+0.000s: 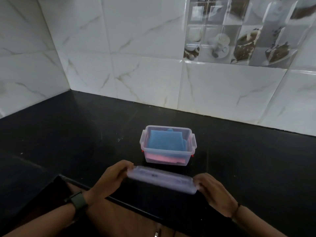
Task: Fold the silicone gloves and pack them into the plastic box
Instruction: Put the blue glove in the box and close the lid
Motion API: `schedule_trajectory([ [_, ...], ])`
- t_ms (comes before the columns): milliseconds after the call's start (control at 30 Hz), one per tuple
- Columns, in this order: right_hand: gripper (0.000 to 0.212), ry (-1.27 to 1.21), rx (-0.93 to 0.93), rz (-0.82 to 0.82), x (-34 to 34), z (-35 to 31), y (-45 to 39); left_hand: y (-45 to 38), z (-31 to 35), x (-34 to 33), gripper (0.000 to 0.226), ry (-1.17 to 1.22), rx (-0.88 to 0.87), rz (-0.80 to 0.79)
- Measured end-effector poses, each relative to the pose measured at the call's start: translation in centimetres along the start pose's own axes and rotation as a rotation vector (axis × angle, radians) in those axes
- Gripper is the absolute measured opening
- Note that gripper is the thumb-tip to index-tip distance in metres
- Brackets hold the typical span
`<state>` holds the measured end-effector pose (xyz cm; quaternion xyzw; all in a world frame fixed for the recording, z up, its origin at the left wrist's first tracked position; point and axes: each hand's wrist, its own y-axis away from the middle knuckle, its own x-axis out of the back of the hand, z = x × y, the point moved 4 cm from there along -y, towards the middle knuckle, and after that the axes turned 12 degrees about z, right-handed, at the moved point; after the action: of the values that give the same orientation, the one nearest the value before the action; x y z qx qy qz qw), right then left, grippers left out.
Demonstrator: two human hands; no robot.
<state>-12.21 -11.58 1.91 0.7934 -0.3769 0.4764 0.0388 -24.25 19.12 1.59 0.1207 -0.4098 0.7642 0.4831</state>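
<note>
Black counter (pixel 68 134): both hands' fingers (pixel 123 165) grasp lid (pixel 160 179) just before gloves-filled box (pixel 168 158).

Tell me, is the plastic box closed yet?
Open. The plastic box has no cover; the lid is held in front of it between the left hand and right hand.

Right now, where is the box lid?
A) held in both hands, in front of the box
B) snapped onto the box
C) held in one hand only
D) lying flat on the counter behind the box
A: the left hand and right hand each grip one end of the lid, which is nearer the camera than the open plastic box.
</note>
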Motion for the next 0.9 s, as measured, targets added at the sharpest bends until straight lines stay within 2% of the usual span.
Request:
schedule_trajectory([
  [100, 0.028, -0.262, -0.197, 0.320, 1.6, -1.1, -1.8, -2.3, 1.7, 0.1, 0.030, 0.197, 0.312, 0.284],
  [167, 0.024, -0.382, -0.277, 0.458, 2.4, -2.0, -4.4, -5.0, 2.7, 0.0, 0.025, 0.288, 0.495, 0.478],
  [233, 0.016, -0.412, -0.416, 0.556, 2.9, -1.8, -7.6, -8.1, 3.6, -0.6, 0.021, 0.271, 0.595, 0.577],
  [300, 0.017, -0.299, -0.531, 0.617, 3.4, -0.9, -10.9, -10.9, 3.7, -1.8, 0.024, 0.193, 0.670, 0.554],
  [367, 0.023, -0.170, -0.598, 0.620, 4.0, 0.1, -13.9, -13.1, 3.0, -3.3, 0.023, 0.067, 0.742, 0.466],
  [500, 0.036, 0.046, -0.716, 0.499, 3.2, 1.6, -16.7, -15.3, 1.5, -4.6, 0.034, -0.247, 0.742, 0.266],
  [733, 0.033, 0.486, -0.628, 0.262, 2.1, 1.1, -18.5, -15.8, -0.6, -5.4, 0.037, -0.395, 0.742, 0.178],
  [900, 0.033, 0.548, -0.627, 0.232, 1.8, 1.6, -18.9, -15.7, -0.9, -5.8, 0.038, -0.410, 0.724, 0.152],
])
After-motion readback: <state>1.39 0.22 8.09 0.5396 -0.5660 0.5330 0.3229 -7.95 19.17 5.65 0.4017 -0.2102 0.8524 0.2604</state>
